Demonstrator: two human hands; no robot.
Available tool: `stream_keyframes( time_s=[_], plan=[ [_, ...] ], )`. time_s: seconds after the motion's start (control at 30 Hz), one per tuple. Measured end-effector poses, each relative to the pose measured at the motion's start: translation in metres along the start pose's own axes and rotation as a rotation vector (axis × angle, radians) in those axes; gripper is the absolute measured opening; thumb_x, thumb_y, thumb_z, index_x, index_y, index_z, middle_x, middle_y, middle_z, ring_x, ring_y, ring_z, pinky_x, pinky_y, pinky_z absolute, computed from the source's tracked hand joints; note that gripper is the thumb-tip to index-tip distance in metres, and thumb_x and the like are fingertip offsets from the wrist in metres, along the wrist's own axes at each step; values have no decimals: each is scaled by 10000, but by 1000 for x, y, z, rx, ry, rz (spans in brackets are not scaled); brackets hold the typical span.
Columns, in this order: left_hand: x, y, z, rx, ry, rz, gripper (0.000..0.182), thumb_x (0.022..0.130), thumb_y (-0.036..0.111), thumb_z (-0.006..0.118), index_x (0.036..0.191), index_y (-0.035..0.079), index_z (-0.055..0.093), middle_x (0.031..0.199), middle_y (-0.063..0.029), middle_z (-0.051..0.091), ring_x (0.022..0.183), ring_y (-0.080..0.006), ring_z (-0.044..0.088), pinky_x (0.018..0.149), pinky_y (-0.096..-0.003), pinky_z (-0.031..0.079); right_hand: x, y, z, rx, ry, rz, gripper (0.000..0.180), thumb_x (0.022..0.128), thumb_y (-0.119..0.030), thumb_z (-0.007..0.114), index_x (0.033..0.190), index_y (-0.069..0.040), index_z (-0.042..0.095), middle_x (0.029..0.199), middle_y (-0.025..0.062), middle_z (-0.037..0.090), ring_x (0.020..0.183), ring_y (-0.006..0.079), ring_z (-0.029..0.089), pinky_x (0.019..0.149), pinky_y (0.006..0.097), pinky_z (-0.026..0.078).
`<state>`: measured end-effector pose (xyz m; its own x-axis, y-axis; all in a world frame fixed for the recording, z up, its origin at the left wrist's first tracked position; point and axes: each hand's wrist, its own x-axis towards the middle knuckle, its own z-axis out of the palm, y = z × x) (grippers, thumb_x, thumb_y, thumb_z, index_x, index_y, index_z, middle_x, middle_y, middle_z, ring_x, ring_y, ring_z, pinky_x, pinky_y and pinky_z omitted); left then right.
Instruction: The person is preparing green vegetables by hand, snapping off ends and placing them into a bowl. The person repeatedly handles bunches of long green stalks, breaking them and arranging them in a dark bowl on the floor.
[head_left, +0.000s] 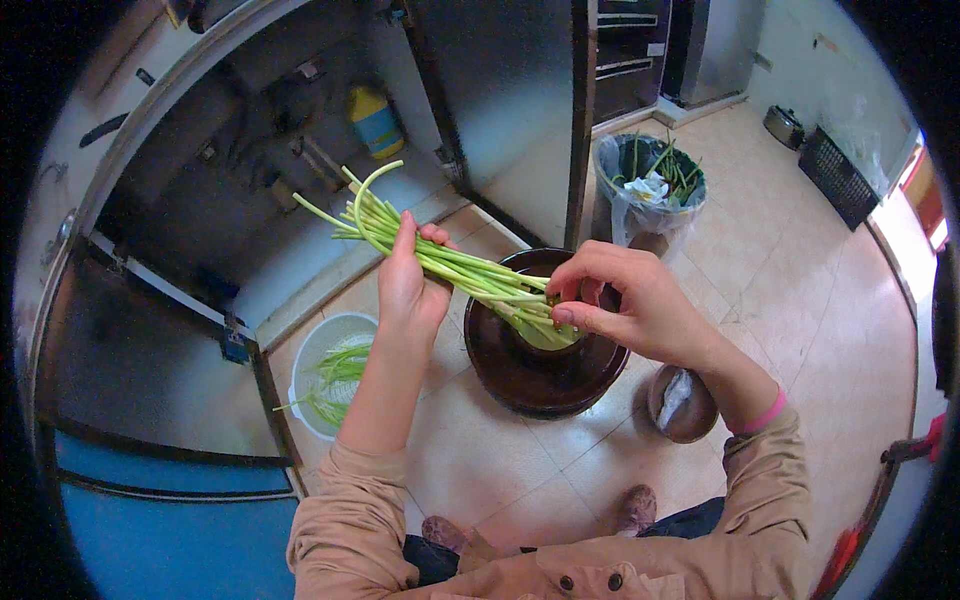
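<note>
A bundle of long green stems, which look like garlic scapes, lies across my left hand, its fingers and thumb wrapped round the middle. My right hand pinches at the right-hand ends of the bundle with thumb and forefinger; exactly what lies between those fingertips is too small to tell. Below the stems a dark brown jar with a wide rim stands on the tiled floor, its mouth partly hidden by the bundle and my right hand. Something pale green shows just under the stem ends.
A white plastic colander with green stems sits at left. At right is a brown bowl holding a clear plastic bag. Behind stands a lined bin with green scraps. An open cabinet holds a yellow bottle; a black crate leans by the wall.
</note>
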<state>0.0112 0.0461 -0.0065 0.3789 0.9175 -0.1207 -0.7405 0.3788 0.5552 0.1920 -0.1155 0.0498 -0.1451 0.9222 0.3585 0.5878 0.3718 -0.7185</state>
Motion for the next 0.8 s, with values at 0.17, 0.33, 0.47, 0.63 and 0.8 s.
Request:
stream_keyframes(
  time_s=[0.17, 0.33, 0.47, 0.63, 0.8],
  plan=[
    [-6, 7, 4, -5, 109, 45, 180, 913, 262, 522, 861, 100, 463, 723, -42, 523, 681, -188, 519, 672, -358, 469, 4, 7, 16, -3, 11, 85, 162, 812, -141, 650, 921, -32, 599, 753, 43, 590, 662, 105, 553, 577, 244, 432],
    [-5, 12, -5, -91, 168, 43, 191, 921, 263, 503, 851, 94, 447, 753, -53, 510, 686, -194, 514, 717, -379, 472, 8, 7, 29, 10, -1, 120, 132, 835, -137, 621, 891, -19, 601, 740, 33, 591, 648, 83, 535, 570, 238, 428],
    [-8, 13, -4, -189, 64, -81, 207, 940, 273, 450, 851, 87, 430, 780, -64, 499, 727, -202, 505, 780, -389, 458, 8, 16, 34, 38, 97, 120, 148, 826, -158, 611, 850, -12, 602, 739, 69, 605, 609, 148, 546, 563, 290, 442],
    [-12, 10, 5, -226, -62, -26, 232, 952, 284, 412, 858, 72, 424, 789, -75, 495, 765, -209, 492, 815, -383, 446, 9, 14, 33, 85, 178, 77, 145, 797, -138, 633, 880, -25, 596, 737, 75, 593, 595, 167, 555, 551, 298, 448],
    [-12, 12, 7, -265, -196, -48, 239, 955, 291, 401, 873, 67, 425, 809, -67, 479, 764, -191, 483, 820, -373, 441, 8, 9, 35, 86, 228, 46, 162, 780, -96, 651, 913, -38, 579, 744, 54, 571, 596, 115, 532, 528, 241, 420]
  ],
)
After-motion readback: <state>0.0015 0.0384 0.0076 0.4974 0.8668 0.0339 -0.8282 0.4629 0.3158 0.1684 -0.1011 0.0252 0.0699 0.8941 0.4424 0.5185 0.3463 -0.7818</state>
